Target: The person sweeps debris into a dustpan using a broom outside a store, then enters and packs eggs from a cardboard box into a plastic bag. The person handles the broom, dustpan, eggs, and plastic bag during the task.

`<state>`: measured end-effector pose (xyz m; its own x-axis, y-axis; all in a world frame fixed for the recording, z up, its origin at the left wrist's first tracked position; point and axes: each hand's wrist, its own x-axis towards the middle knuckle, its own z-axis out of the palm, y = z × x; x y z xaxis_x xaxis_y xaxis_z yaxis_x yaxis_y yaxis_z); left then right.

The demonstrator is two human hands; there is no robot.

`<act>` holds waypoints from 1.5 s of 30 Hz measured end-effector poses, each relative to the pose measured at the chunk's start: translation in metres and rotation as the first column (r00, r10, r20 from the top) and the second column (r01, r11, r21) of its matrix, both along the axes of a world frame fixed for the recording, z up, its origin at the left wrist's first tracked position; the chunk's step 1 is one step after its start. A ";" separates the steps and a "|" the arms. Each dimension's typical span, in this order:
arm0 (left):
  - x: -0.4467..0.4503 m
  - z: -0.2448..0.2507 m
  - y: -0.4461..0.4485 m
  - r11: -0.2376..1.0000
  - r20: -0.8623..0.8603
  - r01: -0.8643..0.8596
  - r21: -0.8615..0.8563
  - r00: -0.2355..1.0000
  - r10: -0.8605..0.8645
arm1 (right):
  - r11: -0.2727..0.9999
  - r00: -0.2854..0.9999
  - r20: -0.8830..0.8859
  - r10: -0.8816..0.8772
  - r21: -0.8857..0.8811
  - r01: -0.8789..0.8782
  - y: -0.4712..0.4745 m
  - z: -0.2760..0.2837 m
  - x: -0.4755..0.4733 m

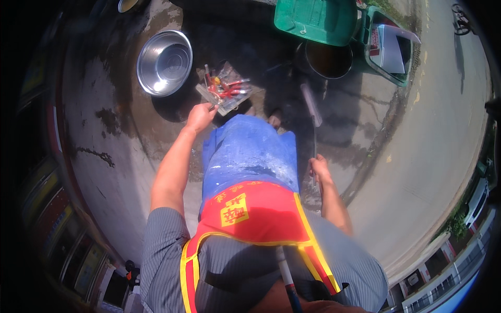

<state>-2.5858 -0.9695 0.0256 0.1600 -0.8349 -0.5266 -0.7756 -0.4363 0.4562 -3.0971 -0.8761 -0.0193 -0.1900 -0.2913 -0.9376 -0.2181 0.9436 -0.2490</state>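
My left hand (202,116) is closed on the near edge or handle of a dustpan (233,105), whose exact grip is partly hidden by the fingers. Red and clear wrappers or packets (231,90), with a bit of yellow, are heaped on it. On the right, my right hand (320,167) grips the thin shaft of a long tool (314,137); its pale, blurred head (311,103) points away from me, and its kind is unclear. A blue apron (250,156) with a red bib covers my front.
A shiny metal basin (164,63) stands at the upper left. Ahead to the right are a dark round container (328,60) and a green wheeled bin (407,80) with its green lid (313,23) swung back and boards inside. A road (430,156) runs along the right; a bicycle (462,23) is far off.
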 end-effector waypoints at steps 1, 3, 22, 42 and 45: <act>-0.003 -0.007 -0.001 1.000 0.000 0.001 0.007 1.000 -0.001 | 1.000 0.999 -0.038 0.015 -0.010 -0.015 -0.020 -0.014 0.006; -0.002 -0.024 0.002 0.999 0.011 0.001 0.044 1.000 -0.002 | 0.992 0.987 -0.107 0.116 -0.026 -0.120 -0.065 -0.035 0.033; 0.009 -0.097 0.009 0.993 -0.014 0.013 0.116 1.000 -0.012 | 0.815 0.812 -0.132 0.568 -0.044 -0.577 -0.119 -0.077 0.095; 0.008 -0.087 0.012 0.988 -0.018 -0.029 0.152 0.999 0.032 | 0.250 0.246 -0.217 0.945 -0.005 -0.968 -0.102 -0.076 0.149; 0.014 -0.081 0.022 0.985 -0.054 -0.057 0.162 0.996 0.066 | 0.407 0.426 -0.091 0.900 -0.173 -0.897 -0.073 -0.061 0.122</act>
<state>-2.5715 -0.9472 -0.0549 0.1728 -0.7289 -0.6624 -0.7186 -0.5533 0.4213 -2.9753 -0.9489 -0.0798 0.2914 -0.4349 -0.8521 -0.9097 0.1495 -0.3874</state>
